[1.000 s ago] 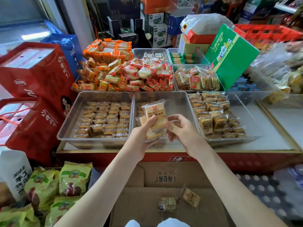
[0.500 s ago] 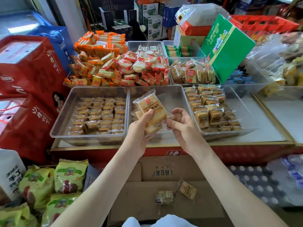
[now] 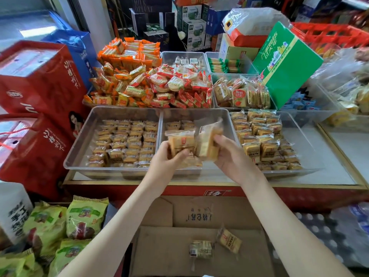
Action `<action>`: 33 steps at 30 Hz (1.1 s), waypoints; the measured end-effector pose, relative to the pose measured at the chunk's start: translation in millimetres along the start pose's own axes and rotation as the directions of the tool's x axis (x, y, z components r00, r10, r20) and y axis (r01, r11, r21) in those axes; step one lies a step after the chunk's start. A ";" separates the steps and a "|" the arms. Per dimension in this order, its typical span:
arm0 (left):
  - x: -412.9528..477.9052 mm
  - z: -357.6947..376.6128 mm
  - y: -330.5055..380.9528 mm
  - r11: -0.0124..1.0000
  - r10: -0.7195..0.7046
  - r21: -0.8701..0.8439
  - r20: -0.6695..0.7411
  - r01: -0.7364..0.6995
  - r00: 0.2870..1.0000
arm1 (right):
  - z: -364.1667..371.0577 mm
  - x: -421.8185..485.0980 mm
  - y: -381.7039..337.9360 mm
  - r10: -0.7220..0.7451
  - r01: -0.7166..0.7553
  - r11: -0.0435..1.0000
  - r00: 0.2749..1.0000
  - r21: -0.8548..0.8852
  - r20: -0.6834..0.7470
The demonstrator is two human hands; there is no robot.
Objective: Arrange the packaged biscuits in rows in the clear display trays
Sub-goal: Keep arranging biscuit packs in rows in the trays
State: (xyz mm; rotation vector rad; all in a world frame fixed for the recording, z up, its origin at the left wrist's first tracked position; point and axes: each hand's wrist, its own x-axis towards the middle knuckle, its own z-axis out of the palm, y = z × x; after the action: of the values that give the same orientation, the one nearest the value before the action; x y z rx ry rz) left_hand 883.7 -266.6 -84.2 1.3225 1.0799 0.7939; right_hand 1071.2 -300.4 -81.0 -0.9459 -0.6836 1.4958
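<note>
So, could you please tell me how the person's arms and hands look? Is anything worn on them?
The left arm and the right arm are bare as far as the picture shows; no sleeve comes into view. The left hand and the right hand wear no gloves. I see no watch, bracelet or ring on the sides facing the camera.

Change over one second: the right hand (image 3: 231, 156), empty before, now grips a blurred biscuit packet (image 3: 207, 140) turned on edge, touching the stack (image 3: 181, 143) held by the left hand (image 3: 165, 159). Both hands now sit closer together over the middle tray (image 3: 199, 113).
</note>
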 end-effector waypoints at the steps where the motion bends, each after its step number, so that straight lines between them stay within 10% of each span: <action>1: 3.5 -5.2 -2.3 0.993 -0.049 -0.105 0.005 0.049 0.999 | -9.0 2.6 -0.7 0.029 -0.046 0.975 0.997 0.218 0.077; 8: 39.3 -30.8 -21.3 0.885 -0.228 -0.423 -0.029 0.195 0.973 | -53.4 52.3 9.4 0.019 -0.083 0.843 0.992 0.532 0.124; 13: 93.7 -44.7 -41.8 0.890 -0.287 -0.398 -0.114 0.221 0.951 | -79.6 148.2 22.3 0.047 -0.059 0.998 0.886 -0.011 -0.461; 17: 135.8 -52.0 -62.9 0.888 -0.309 -0.397 -0.140 0.233 0.941 | -103.6 221.9 59.1 -0.105 -0.287 0.866 0.697 -0.410 -0.709; 23: 149.9 -47.0 -91.3 0.911 -0.249 -0.361 -0.093 0.201 0.964 | -131.4 282.4 95.6 -0.100 -0.394 0.805 0.648 -0.445 -0.755; 33: 131.4 -48.1 -90.8 0.925 -0.276 -0.270 0.013 0.269 0.961 | -130.9 269.2 79.4 -0.015 -0.444 0.697 0.776 -0.563 -0.631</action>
State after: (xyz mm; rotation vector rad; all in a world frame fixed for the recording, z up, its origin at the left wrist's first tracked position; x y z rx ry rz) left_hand 871.8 -138.8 -190.9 0.9110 1.1039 0.7201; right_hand 1145.5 -60.0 -261.7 -2.0598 -0.6648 1.0106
